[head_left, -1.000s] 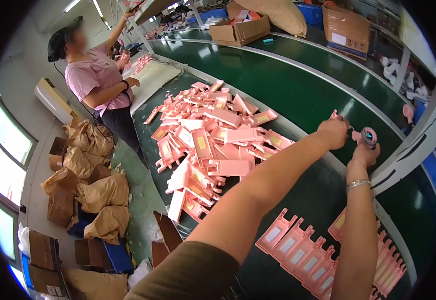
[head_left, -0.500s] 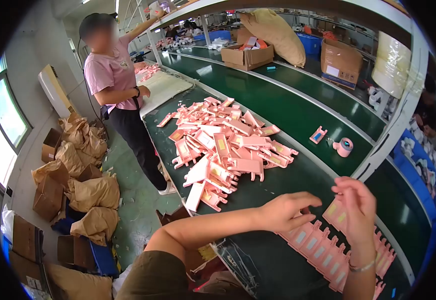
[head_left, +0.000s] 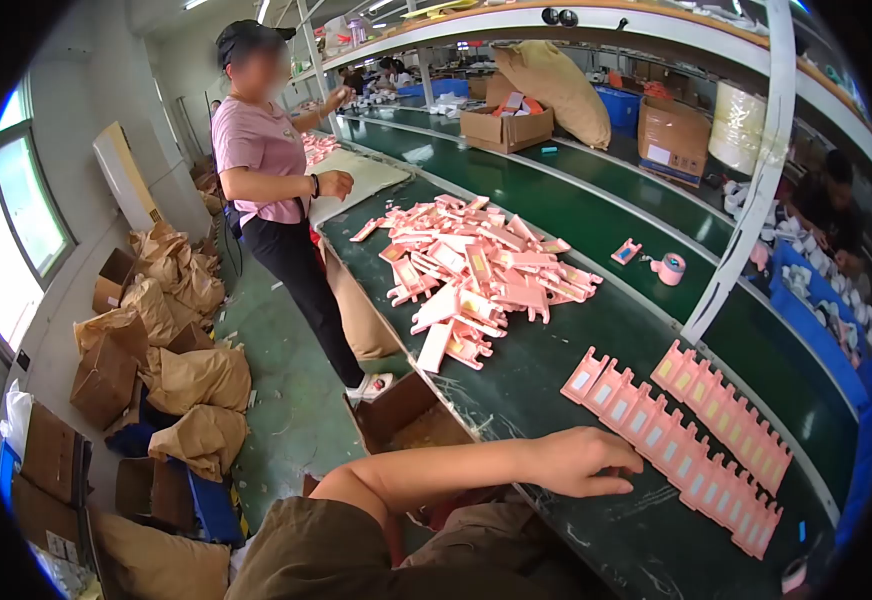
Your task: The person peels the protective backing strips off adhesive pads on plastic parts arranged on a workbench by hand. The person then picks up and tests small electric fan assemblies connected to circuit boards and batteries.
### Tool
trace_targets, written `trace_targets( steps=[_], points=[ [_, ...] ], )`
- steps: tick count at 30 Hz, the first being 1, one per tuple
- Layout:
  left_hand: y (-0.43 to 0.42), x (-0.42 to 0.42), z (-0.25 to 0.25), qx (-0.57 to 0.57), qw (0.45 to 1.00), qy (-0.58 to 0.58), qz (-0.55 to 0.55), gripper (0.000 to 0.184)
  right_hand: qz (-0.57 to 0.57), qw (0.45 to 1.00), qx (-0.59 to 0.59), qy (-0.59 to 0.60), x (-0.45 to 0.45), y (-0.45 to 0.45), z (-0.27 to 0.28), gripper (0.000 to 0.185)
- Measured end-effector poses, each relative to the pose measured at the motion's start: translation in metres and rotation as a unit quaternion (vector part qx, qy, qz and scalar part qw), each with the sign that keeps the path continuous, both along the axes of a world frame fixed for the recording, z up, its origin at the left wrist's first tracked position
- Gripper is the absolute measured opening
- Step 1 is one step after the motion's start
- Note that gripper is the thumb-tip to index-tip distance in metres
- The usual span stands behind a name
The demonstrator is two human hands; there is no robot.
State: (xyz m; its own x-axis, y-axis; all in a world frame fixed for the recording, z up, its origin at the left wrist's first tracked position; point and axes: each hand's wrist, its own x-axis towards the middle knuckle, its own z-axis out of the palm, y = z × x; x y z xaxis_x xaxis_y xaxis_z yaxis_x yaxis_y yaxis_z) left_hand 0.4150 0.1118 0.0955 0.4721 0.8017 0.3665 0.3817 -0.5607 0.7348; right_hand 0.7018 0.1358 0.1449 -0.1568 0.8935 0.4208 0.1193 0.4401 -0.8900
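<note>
My left hand (head_left: 584, 462) hangs over the near edge of the green work surface, fingers loosely bent and apart, with nothing visible in it. Just beyond its fingertips runs a row of pink plastic parts (head_left: 646, 432) with pale rectangles, set side by side. Behind it lies a second row of pink plastic parts (head_left: 721, 405) with yellowish rectangles. A loose heap of similar pink parts (head_left: 486, 265) lies farther up the surface. My right hand is out of view.
A metal post (head_left: 746, 220) rises beside the green conveyor (head_left: 596, 205). On the conveyor are a single pink part (head_left: 626, 251) and a pink roll-like object (head_left: 670, 268). A person in a pink shirt (head_left: 256, 150) stands left of the table, near an open carton (head_left: 406, 415) on the floor.
My right hand has left the view, uncovering both rows. My left hand has drawn back from the parts toward the near edge. The standing person's raised arm has come down, and the camera view has shifted.
</note>
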Motion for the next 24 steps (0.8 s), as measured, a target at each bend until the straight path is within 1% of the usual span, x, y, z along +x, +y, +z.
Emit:
trace_targets(
  steps=[4,9,15,17,19,21,24],
  points=[
    [-0.012,0.009,0.002,0.011,0.999,0.034,-0.031,0.028,0.001,1.0,-0.007,-0.021,0.003,-0.009,-0.007,0.04],
    [-0.021,0.014,0.0,0.023,0.997,0.052,-0.045,0.025,-0.006,0.999,-0.017,-0.038,0.013,-0.018,-0.013,0.04],
    [-0.024,0.016,-0.005,0.0,0.997,0.051,-0.06,0.025,-0.02,0.998,-0.014,-0.063,0.013,-0.019,-0.017,0.041],
    [-0.024,0.018,-0.008,0.02,0.998,0.041,-0.053,0.024,-0.029,0.997,-0.013,-0.07,0.017,-0.019,-0.019,0.041],
    [-0.022,0.021,-0.012,0.014,0.997,0.027,-0.068,0.023,-0.042,0.996,-0.01,-0.08,0.02,-0.019,-0.02,0.041],
    [-0.021,0.024,-0.015,-0.015,0.996,0.021,-0.084,0.023,-0.062,0.994,-0.009,-0.088,0.027,-0.023,-0.024,0.042],
    [-0.021,0.031,-0.026,0.027,0.998,0.013,-0.055,0.022,-0.114,0.988,-0.005,-0.101,0.058,-0.034,-0.031,0.042]
  ],
)
